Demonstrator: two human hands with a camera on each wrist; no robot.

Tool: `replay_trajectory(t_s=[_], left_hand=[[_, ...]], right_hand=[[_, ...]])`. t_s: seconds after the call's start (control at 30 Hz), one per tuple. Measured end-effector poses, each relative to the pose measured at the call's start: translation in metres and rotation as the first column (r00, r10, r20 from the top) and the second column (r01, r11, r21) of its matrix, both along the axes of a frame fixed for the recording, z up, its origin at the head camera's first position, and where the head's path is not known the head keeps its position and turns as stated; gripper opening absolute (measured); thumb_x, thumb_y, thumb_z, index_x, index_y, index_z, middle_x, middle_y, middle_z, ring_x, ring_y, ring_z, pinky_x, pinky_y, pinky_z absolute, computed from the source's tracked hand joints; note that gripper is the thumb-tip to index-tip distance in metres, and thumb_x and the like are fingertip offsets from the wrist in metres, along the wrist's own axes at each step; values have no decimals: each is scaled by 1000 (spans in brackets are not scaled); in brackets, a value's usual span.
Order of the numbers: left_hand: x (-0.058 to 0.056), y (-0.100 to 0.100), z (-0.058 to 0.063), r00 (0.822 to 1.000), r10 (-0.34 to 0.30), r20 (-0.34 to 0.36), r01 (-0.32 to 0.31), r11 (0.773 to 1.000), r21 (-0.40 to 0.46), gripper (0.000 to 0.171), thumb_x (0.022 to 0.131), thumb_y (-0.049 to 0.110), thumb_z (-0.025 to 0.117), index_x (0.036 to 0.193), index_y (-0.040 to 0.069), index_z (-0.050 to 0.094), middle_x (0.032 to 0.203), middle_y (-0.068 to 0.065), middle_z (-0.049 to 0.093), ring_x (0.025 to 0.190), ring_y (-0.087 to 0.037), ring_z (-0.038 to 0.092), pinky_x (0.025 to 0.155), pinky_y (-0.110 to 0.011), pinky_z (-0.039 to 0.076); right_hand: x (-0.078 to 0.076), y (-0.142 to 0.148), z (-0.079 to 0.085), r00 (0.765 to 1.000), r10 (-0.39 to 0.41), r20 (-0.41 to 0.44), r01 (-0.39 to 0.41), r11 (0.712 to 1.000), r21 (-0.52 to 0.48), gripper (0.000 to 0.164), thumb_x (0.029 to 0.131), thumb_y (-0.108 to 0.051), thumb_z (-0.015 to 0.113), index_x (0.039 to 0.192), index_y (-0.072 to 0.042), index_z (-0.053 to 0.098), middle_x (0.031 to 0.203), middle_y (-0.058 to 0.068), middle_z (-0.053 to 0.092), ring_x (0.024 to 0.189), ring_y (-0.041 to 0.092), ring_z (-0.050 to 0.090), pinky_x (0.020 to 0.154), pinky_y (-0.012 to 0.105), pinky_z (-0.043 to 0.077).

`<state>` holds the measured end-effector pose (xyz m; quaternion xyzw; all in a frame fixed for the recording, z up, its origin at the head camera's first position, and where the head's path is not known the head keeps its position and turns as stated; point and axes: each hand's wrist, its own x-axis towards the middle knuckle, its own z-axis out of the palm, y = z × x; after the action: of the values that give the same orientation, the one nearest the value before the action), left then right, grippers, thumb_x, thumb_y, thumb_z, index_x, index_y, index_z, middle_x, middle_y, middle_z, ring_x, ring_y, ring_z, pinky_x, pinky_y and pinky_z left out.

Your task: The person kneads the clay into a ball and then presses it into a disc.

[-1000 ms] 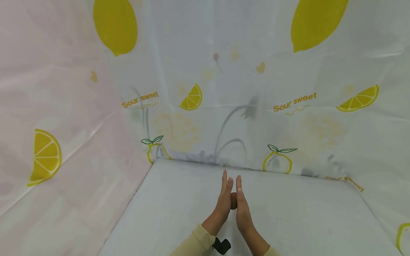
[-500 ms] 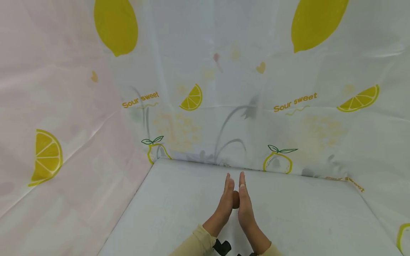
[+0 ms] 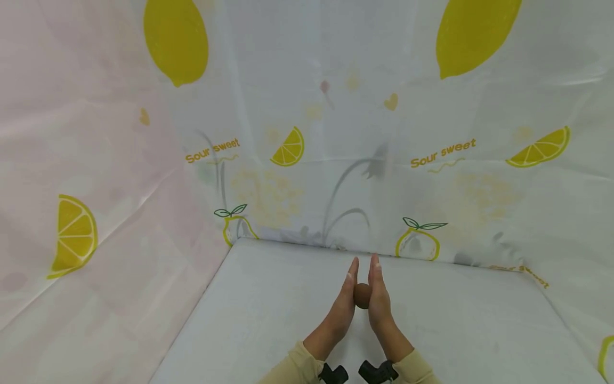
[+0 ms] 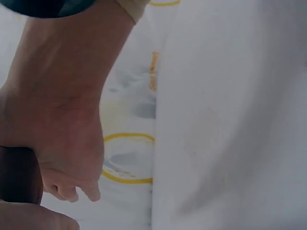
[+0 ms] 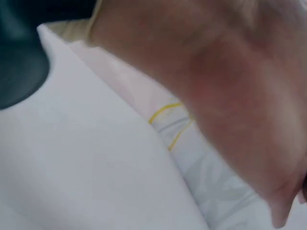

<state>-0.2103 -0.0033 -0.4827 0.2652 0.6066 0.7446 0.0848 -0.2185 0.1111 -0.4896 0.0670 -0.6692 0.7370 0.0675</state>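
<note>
In the head view, a smooth brown ball [image 3: 362, 296] sits between the two upright palms, above the white tabletop. My left hand [image 3: 342, 308] presses it from the left with straight fingers pointing away. From the other side my right hand [image 3: 380, 304] lies flat against it, its fingers straight too. The fingertips of both hands stand a little apart. The left wrist view gives the ball [image 4: 20, 175] as a dark round shape at the left edge, between the hands. Only a dark sliver of it shows at the right edge of the right wrist view.
A white tabletop [image 3: 268, 314] lies under the hands. Behind it rises a lemon-printed sheet [image 3: 288, 202], with a pinkish sheet [image 3: 110, 160] on the left. Dark camera mounts [image 3: 334, 373] sit at both wrists, beside light yellow sleeves [image 3: 293, 365].
Both hands and the ball have shifted to the right. The right hand has slid forward against the left. The gap between the palms looks wider, and more of the ball shows.
</note>
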Motion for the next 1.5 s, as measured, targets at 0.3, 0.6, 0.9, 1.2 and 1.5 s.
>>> replay_trajectory(t_s=[0.3,0.6,0.9,1.2,1.5], left_hand=[[-2,0,3,983,167,77,-169,985,20,75,107,59,10,165,12,-1,171,-6,-6,155,-27,-12,120,-59,-8],[-10,1,0,933,345,102,-330,934,-137,67,110,50,11,165,12,5,170,-11,-5,154,-31,-13,117,-64,-11],[-11,-4,-6,929,332,164,-309,939,-152,70,110,54,14,164,9,11,169,-13,8,155,-32,2,121,-60,1],[-4,-4,-5,988,104,113,-95,992,-87,78,106,62,6,164,11,-3,170,-11,2,156,-27,-2,122,-58,-1],[1,-8,9,1000,-25,-2,25,999,26,82,104,64,3,162,8,-12,170,-13,-12,154,-29,-15,121,-57,-7]], right_hand=[[11,-13,-19,990,89,-108,-83,995,58,60,113,-35,10,163,-3,2,170,10,0,155,25,-1,110,6,11],[28,-28,-17,956,46,-291,-4,990,143,55,112,-15,19,163,-5,2,156,18,34,115,9,52,99,14,35],[26,-28,-3,944,40,-328,6,991,137,57,112,-19,20,163,-3,2,169,12,2,155,23,0,116,11,7],[11,-18,7,985,5,-171,1,999,32,64,112,-38,19,163,-7,-3,170,5,-1,156,21,-3,120,23,3],[1,-7,-4,998,-4,-60,3,1000,-12,64,113,-40,15,163,-7,-5,170,7,-7,155,22,-9,124,34,0]])
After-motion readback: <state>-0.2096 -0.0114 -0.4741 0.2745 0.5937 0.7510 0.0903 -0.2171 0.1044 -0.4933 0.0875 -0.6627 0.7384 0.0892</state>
